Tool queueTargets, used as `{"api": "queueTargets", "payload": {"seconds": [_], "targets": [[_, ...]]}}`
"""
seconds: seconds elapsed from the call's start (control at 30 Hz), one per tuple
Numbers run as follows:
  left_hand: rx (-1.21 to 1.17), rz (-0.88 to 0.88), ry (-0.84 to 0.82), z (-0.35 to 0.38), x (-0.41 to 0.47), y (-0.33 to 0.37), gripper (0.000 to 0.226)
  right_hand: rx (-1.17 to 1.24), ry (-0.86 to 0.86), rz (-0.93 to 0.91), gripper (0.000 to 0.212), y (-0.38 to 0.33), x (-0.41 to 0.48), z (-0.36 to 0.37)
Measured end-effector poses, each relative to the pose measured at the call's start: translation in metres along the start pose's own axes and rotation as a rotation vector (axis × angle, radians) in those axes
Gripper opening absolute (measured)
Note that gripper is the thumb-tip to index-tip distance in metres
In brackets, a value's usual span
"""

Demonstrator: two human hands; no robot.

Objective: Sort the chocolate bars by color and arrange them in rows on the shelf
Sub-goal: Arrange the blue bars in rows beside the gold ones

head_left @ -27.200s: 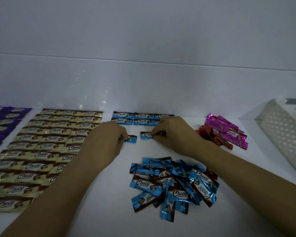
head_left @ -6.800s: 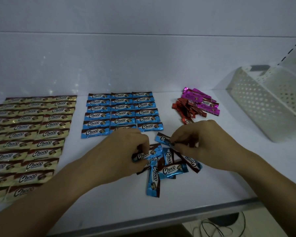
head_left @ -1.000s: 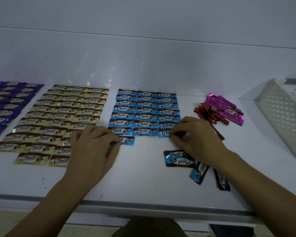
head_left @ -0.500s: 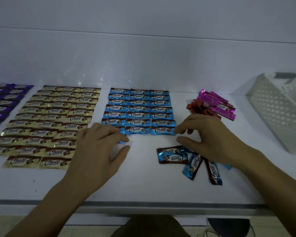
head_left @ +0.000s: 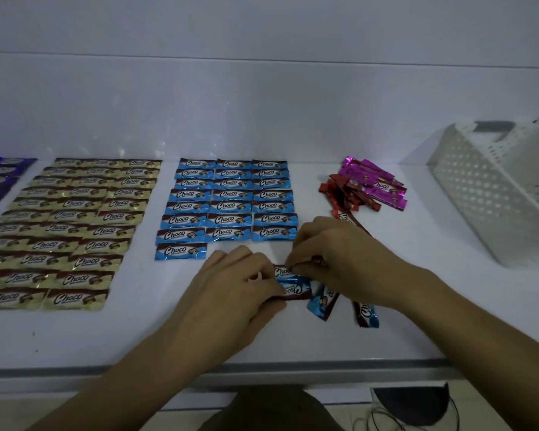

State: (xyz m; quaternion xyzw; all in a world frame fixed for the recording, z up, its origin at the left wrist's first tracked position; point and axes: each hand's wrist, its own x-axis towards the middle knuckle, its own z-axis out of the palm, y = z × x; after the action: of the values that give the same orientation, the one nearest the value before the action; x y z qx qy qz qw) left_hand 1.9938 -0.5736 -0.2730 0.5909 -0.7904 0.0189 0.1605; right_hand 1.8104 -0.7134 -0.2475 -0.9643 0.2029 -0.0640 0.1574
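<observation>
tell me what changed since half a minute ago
The blue foil chocolate bar grid grew from about two rows to seven plus one bar, while the loose blue foil bars shrank to a few. The left hand and right hand, open half a second ago, now pinch loose bars. Gold foil rows, the pink and red heap and the white perforated basket stayed.

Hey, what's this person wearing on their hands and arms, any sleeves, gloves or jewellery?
Nothing worn shows. The left hand and right hand have no gloves, and no ring or watch is visible. The left forearm and right forearm are uncovered to the picture's edge; no sleeve is in view.
</observation>
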Motion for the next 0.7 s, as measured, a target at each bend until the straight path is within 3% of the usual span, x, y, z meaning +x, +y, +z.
{"api": "queueTargets", "payload": {"seconds": [0.4, 0.5, 0.6, 0.7], "targets": [[-0.053, -0.119, 0.015, -0.018, -0.006, -0.006, 0.023, -0.009, 0.043, 0.093, 0.022, 0.01, -0.013, -0.006], [-0.182, -0.052, -0.044, -0.022, -0.012, -0.013, 0.014, 0.014, 0.051, 0.093, 0.022, 0.014, -0.018, -0.006], [-0.074, 0.13, -0.122, -0.025, -0.015, -0.031, 0.028, 0.043, 0.049, 0.084, 0.021, 0.014, -0.02, -0.004], [-0.01, 0.178, -0.13, -0.025, -0.014, -0.042, 0.021, 0.071, 0.062, 0.065, 0.02, 0.01, -0.019, -0.001]]}}
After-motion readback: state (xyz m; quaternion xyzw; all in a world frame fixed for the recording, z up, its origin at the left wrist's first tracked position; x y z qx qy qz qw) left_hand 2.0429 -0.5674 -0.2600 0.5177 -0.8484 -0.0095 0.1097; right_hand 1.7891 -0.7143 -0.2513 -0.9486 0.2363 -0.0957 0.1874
